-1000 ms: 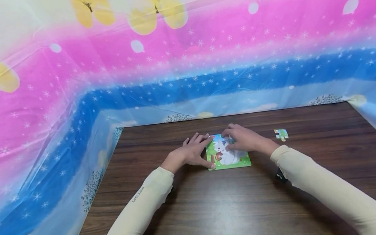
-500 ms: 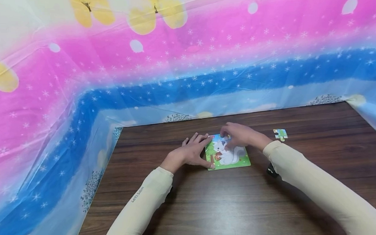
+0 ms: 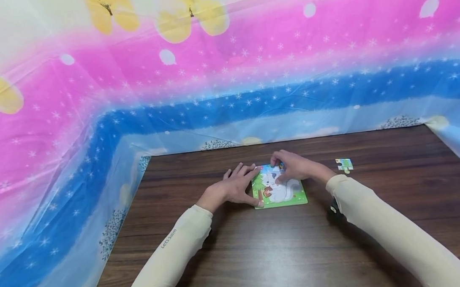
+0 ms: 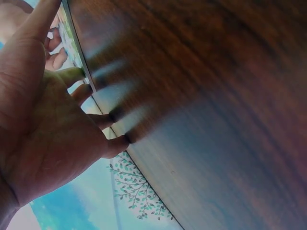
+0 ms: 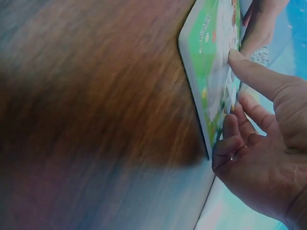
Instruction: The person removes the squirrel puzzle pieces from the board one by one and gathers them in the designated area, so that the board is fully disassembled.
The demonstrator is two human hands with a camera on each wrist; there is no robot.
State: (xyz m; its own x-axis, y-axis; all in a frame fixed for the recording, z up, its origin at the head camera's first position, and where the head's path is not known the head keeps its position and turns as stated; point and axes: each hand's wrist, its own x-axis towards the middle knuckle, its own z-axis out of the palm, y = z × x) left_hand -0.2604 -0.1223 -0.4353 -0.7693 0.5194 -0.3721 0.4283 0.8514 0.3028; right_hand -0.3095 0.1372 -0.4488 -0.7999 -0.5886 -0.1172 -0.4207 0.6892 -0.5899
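A square jigsaw puzzle (image 3: 296, 198) with a white squirrel-like animal on green lies flat on the table. My left hand (image 3: 233, 188) rests at its left edge, fingers spread, with the thumb on the lower left corner and the index finger at the upper left. Over the upper right part is my right hand (image 3: 294, 165), fingers bent down. The right wrist view shows that hand's thumb (image 5: 254, 74) touching the puzzle's face and the other fingers bent at its far side. Whether a piece is between them is hidden. A loose jigsaw piece (image 3: 345, 165) lies farther right.
The dark wooden table (image 3: 256, 252) extends around the puzzle. Behind it and at the left hangs a pink and blue printed cloth (image 3: 228, 93), meeting the table's back edge. A dark wrist-worn device (image 3: 334, 206) shows under the right sleeve.
My right hand has shifted slightly left over the puzzle, its fingers still bent. The left hand, the puzzle and the loose piece stay in place.
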